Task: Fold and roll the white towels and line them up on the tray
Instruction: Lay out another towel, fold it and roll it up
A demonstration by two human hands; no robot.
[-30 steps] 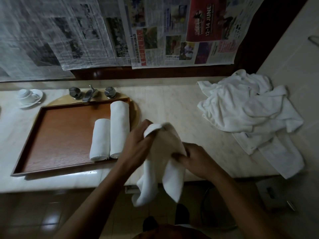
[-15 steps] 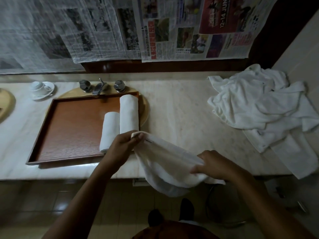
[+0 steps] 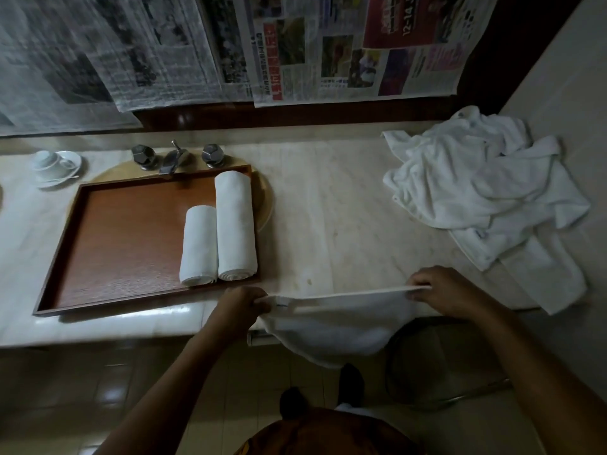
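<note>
Spread step: left hand (image 3: pixel 241 305) and right hand (image 3: pixel 440 290), fingers pinched shut on its top corners, held the white terry towel (image 3: pixel 338 326) taut over the pale marble counter (image 3: pixel 328 231) edge, probably squaring it for folding beside the brown wooden tray (image 3: pixel 59 267).

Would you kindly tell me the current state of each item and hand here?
held towel: stretched between both hands, unrolled.
left hand: pinches its left corner.
right hand: pinches its right corner.
tray: holds two rolls.
short roll: rolled, lying on tray.
long roll: rolled, touching the short roll.
towel pile: crumpled, unfolded, on counter.
</note>
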